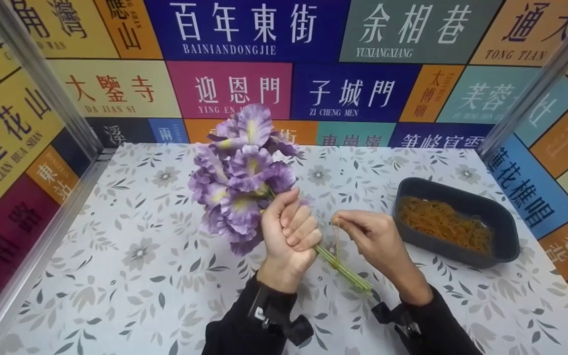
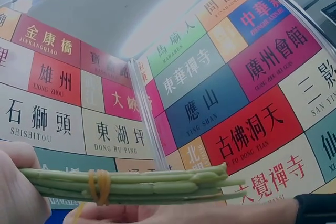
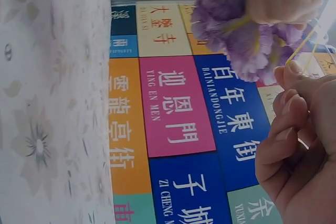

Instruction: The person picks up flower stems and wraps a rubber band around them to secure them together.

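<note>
Iris bouquet (image 1: 237, 209): was held aslant above the bench (image 1: 91, 276), flowers toward the upper left and stem ends toward the lower right in the head view.
Blossoms (image 1: 252, 167): were purple and ruffled, with yellow throats, clustered tightly together.
Stems (image 2: 163, 184): were green, slim and bunched side by side, gripped by the left hand (image 1: 289, 236), their cut ends uneven.
Rubber band (image 2: 98, 187): was yellowish, wrapped around the stems below that grip, one loop stretched out to the right hand (image 1: 375, 239), pinched at its fingertips.
</note>
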A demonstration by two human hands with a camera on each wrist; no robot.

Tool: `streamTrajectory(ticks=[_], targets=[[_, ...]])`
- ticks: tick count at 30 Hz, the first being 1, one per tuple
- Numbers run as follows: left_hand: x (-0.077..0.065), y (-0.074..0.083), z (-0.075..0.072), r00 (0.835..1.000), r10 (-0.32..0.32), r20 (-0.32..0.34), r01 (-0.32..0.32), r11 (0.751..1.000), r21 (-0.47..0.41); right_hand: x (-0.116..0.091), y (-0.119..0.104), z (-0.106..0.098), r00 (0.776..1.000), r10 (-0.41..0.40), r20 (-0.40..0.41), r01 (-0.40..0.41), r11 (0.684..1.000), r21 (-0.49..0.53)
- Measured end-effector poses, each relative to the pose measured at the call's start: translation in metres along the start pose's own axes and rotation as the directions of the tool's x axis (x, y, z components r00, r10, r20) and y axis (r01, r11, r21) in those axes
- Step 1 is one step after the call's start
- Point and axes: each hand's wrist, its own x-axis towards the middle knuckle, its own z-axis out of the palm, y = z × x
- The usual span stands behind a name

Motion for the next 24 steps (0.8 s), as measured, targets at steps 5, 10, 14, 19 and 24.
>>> streamTrajectory(ticks=[5,10,14,19,24], targets=[[-0.002,0.002,0.002,0.997,0.065,0.039,-0.063,0.997,-0.047,-0.005,0.003,0.018,0.997,-0.067,0.024,0.069,0.996,-0.055],[-0.003,0.009,0.001,0.988,0.138,0.071,-0.130,0.986,-0.108,-0.012,-0.005,0.041,0.992,-0.075,0.105,0.075,0.997,0.004],[-0.003,0.016,0.001,0.978,0.206,0.015,-0.203,0.972,-0.116,-0.018,-0.022,0.051,0.988,-0.079,0.129,0.084,0.996,-0.040],[-0.004,0.024,0.002,0.954,0.297,-0.034,-0.298,0.951,-0.080,-0.024,-0.054,0.052,0.981,-0.123,0.152,0.156,0.961,-0.227],[-0.006,0.027,0.004,0.935,0.352,-0.036,-0.354,0.932,-0.076,-0.029,-0.081,0.047,0.975,-0.033,0.218,0.094,0.957,-0.275]])
